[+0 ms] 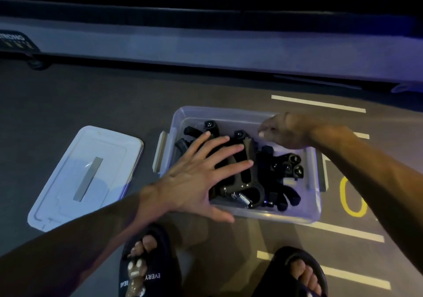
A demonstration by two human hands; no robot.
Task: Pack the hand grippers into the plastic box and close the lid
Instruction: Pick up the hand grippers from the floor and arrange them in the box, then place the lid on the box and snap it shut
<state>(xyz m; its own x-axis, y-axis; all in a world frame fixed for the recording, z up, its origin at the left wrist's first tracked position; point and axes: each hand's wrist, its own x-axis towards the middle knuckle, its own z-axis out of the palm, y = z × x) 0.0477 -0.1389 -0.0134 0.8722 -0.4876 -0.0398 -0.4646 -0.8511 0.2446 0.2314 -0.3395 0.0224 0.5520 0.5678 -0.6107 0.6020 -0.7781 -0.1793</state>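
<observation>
Hand grippers [242, 171] fill the plastic box [313, 207]; left hand [194, 177] spread flat should press them level, right hand [283, 132], loosely curled and holding nothing, steadies the far wall before fetching the lid [68, 177] at left.

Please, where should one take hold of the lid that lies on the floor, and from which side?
Judging from its pose, grip the lid by its long right edge, the one nearest the plastic box. It lies flat on the floor with nothing on it, so fingers would probably slide under that thin rim, thumb on top.

Dim scene, bluish cast, soft slightly blurred detail, wide-angle bending at edges, black top band
</observation>
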